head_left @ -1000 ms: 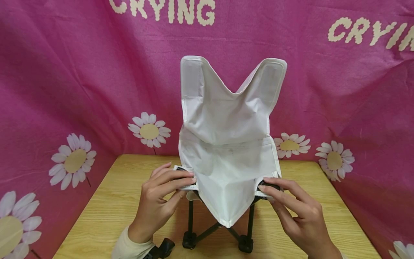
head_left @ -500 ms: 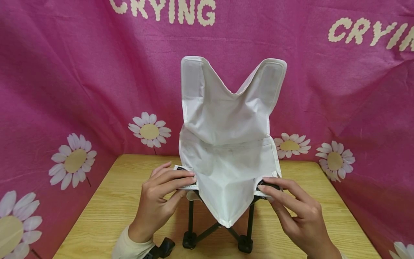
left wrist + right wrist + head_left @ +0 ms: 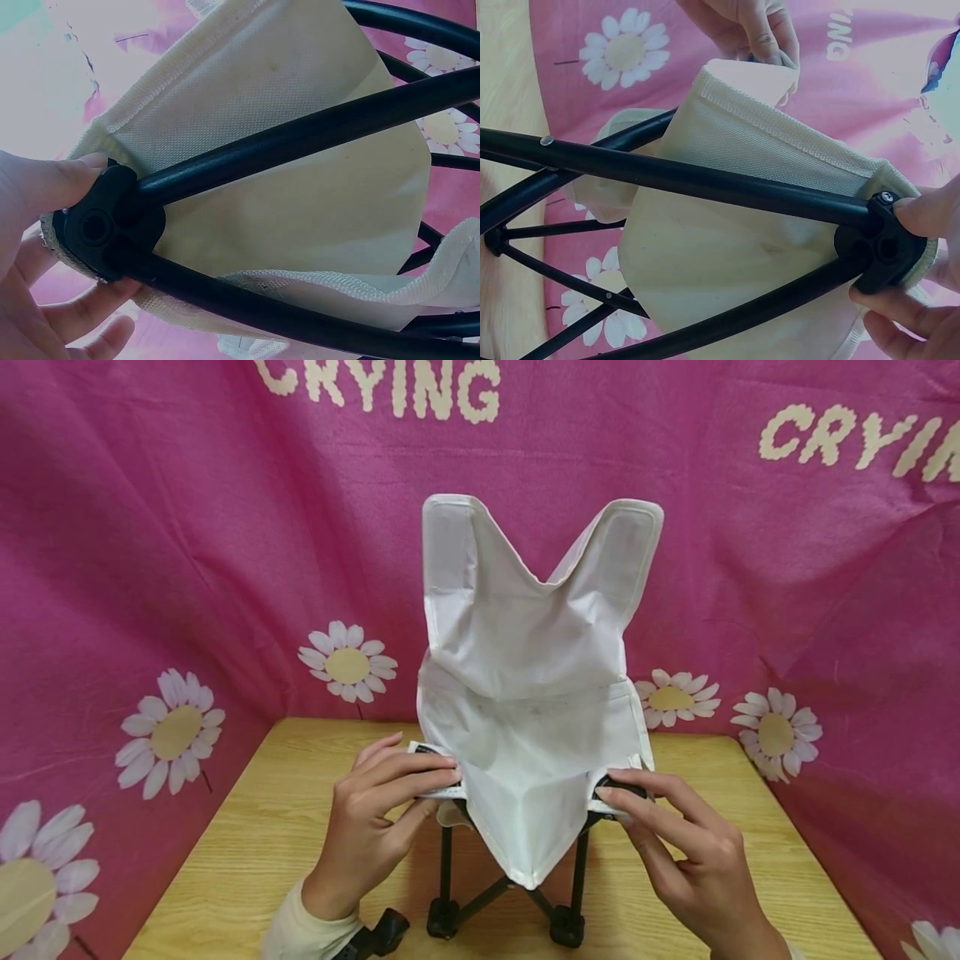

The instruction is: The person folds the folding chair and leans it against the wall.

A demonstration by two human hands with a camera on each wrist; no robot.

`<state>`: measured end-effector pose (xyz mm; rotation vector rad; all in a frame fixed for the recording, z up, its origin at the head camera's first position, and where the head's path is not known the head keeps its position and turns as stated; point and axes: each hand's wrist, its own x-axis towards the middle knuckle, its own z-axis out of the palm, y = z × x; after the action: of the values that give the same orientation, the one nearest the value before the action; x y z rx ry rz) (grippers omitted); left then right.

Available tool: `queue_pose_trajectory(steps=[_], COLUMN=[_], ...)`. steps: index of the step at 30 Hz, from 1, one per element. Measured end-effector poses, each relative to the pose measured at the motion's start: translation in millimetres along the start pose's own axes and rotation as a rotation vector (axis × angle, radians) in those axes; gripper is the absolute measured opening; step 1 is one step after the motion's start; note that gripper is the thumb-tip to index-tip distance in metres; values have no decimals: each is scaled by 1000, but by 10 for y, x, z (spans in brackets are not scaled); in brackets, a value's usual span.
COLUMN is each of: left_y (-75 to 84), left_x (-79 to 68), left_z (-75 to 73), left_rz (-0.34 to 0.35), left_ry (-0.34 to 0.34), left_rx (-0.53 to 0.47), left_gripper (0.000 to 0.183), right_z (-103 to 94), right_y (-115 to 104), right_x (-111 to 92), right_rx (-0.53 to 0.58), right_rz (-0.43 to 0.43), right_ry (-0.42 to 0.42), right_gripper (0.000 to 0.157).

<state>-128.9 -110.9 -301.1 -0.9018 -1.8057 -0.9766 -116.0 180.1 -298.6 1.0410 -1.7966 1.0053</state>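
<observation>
A small folding chair with a white fabric seat (image 3: pixel 525 727) and thin black tube legs (image 3: pixel 578 868) stands in the middle of the table. My left hand (image 3: pixel 375 827) pinches the seat's front left corner, thumb below and fingers on top. In the left wrist view, that thumb presses against a black plastic joint (image 3: pixel 94 221) where two tubes meet. On the other side, my right hand (image 3: pixel 690 839) grips the front right corner the same way. Its thumb (image 3: pixel 930 214) lies on the matching black joint (image 3: pixel 889 247) in the right wrist view.
The chair's back (image 3: pixel 540 627) rises in two points behind the seat. Under everything is a light wooden table (image 3: pixel 300 777). A pink curtain (image 3: pixel 225 527) with daisies and lettering surrounds it on three sides. A black strap device (image 3: pixel 382 935) sits at the left cuff.
My left hand and the chair's left front corner have shifted very slightly to the right. Both hands keep their hold on the same corners.
</observation>
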Motion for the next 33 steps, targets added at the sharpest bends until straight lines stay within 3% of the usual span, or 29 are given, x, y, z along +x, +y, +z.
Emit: queue_pose_trajectory(steps=[10, 20, 33], left_y=[1, -8, -8], left_x=[6, 13, 17], left_z=[11, 18, 15], left_rz=[0, 8, 1], left_ry=[-7, -4, -2], left_rx=[1, -4, -8], left_gripper=[27, 25, 26], right_z=[-6, 32, 49], right_y=[2, -14, -21], right_x=[-17, 32, 34], right_rx=[-22, 11, 22], right_rz=[20, -32, -24], right_ry=[-7, 32, 33], right_gripper=[18, 16, 16])
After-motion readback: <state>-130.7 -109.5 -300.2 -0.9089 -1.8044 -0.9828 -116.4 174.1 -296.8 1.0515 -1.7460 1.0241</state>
